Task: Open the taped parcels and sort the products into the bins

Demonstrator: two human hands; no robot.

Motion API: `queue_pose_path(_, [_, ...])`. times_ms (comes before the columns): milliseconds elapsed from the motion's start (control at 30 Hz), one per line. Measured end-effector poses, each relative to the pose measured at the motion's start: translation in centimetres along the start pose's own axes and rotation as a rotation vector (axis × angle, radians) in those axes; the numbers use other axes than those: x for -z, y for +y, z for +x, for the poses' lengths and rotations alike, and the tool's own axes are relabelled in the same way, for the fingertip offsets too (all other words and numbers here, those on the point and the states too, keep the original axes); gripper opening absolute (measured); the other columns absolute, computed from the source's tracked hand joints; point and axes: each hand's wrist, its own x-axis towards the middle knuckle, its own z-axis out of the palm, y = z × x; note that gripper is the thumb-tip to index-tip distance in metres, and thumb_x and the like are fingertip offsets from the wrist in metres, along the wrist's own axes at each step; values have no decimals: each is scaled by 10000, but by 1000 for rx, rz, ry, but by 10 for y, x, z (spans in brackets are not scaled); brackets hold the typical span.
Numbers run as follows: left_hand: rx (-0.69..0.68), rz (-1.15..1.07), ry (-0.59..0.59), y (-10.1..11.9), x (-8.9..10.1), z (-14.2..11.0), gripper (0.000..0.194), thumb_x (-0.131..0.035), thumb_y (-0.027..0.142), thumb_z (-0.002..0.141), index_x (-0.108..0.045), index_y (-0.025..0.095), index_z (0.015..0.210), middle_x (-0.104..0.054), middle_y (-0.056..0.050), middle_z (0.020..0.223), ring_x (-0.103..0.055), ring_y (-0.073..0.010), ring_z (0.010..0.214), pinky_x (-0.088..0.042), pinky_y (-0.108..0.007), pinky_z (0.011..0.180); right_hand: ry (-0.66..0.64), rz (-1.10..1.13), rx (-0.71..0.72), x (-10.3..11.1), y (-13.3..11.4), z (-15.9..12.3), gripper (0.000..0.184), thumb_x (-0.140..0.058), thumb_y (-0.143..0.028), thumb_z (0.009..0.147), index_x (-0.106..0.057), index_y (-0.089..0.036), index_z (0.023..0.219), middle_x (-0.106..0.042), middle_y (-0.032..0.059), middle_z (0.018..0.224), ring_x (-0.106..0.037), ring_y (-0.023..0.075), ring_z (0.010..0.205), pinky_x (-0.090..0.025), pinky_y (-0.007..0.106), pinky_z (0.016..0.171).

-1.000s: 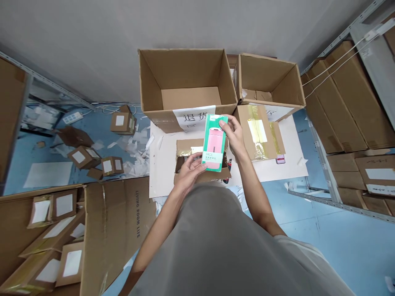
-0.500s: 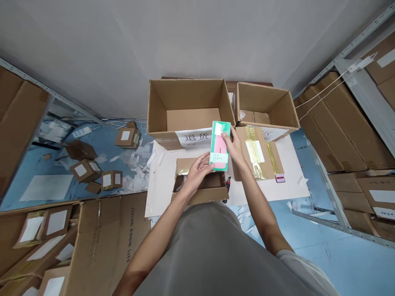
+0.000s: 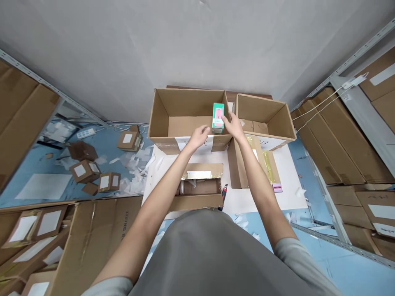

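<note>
A green and pink packaged box [image 3: 218,116] is inside the large carton [image 3: 188,144], by its right wall. It looks smaller than my hands around it, so it seems to lie below them. My right hand [image 3: 233,126] hovers at the box's right edge, thumb and fingers apart; its thumb overlaps the edge in view. Over the carton's front rim, my left hand [image 3: 200,136] has loosely bent fingers, with nothing in them and a small gap to the box. Nearer me, an opened small carton [image 3: 197,202] sits with its flap raised, beside a red and black cutter [image 3: 224,191].
Right of the large carton is another open carton [image 3: 279,133], with a taped parcel [image 3: 239,170] and a phone [image 3: 277,188] before it. Small boxes [image 3: 84,170] and paper scraps litter the floor at left. Shelves of cartons [image 3: 333,135] flank the right side.
Both hands have moved forward, away from my body, over the large carton. The green and pink box has gone from between my hands into that carton, and my hands have come apart from it.
</note>
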Motion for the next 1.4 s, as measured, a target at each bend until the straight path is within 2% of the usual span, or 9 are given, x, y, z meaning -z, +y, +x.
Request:
queue_pose_path(100, [-28, 88, 5, -27, 35, -55, 412, -790, 535, 1017, -854, 180, 1216, -862, -155, 1292, -788, -355, 1280, -579, -533, 1243, -30, 15, -133, 2, 13, -84, 808, -692, -792, 1037, -724, -173, 1554, -709, 238, 1656, -666, 384, 1563, -483, 610, 1368])
queue_pose_path(233, [-51, 231, 219, -61, 87, -151, 503, -723, 619, 1038, -841, 189, 1270, -833, -175, 1421, -740, -370, 1417, -540, -535, 1304, -68, 93, -229, -1, 18, -212, 684, -647, -681, 1072, -729, -195, 1547, -735, 213, 1622, -742, 366, 1469, -580, 585, 1299])
queue_pose_path(333, [61, 272, 376, -88, 117, -205, 584, -737, 659, 1006, -794, 180, 1336, -798, -201, 1487, -725, -383, 1459, -568, -556, 1287, -97, 69, -313, -9, 19, -287, 581, -630, -594, 1085, -747, -218, 1512, -756, 216, 1573, -765, 377, 1427, -628, 577, 1252])
queue_pose_path(433, [236, 297, 355, -117, 134, -240, 634, -809, 630, 937, -741, 178, 1376, -765, -244, 1533, -725, -414, 1474, -602, -580, 1248, -163, -35, -392, -20, 25, -331, 480, -648, -505, 1078, -764, -257, 1473, -762, 205, 1546, -777, 384, 1380, -667, 584, 1192])
queue_pose_path(533, [354, 373, 229, -139, 136, -259, 664, -879, 493, 869, -699, 183, 1427, -751, -251, 1562, -768, -423, 1415, -612, -585, 1231, -269, -132, -426, -32, 34, -347, 416, -633, -417, 1072, -788, -239, 1414, -766, 198, 1525, -773, 369, 1384, -656, 566, 1207])
queue_pose_path(767, [223, 748, 212, -145, 118, -263, 250, -694, 208, 942, -761, 212, 1183, -801, -182, 1375, -809, -392, 1226, -624, -555, 1147, -417, -379, -450, -56, 43, -337, 606, -559, -290, 1087, -656, -171, 1673, -732, 202, 1618, -753, 352, 1426, -590, 518, 1270])
queue_pose_path(900, [171, 773, 176, -142, 116, -271, 374, -586, 69, 914, -798, 212, 1186, -798, -152, 1385, -800, -354, 1223, -610, -507, 1159, -446, -471, -430, -56, 38, -338, 713, -479, -217, 1097, -505, -153, 1806, -732, 200, 1632, -757, 357, 1428, -599, 489, 1231])
queue_pose_path(1100, [140, 743, 186, -152, 129, -291, 405, -603, 129, 971, -819, 205, 1305, -771, -170, 1441, -762, -382, 1329, -586, -524, 1224, -513, -534, -445, -58, 28, -355, 723, -501, -240, 1126, -454, -168, 1844, -842, 184, 1400, -816, 372, 1304, -620, 493, 1184])
queue_pose_path(1400, [123, 760, 53, -170, 134, -306, 540, -543, 186, 1046, -714, 173, 1558, -621, -218, 1690, -667, -417, 1527, -519, -574, 1330, -414, -546, -276, -66, 14, -344, 641, -523, -249, 1137, -559, -191, 1774, -447, 273, 1845, -607, 438, 1615, -562, 616, 1301])
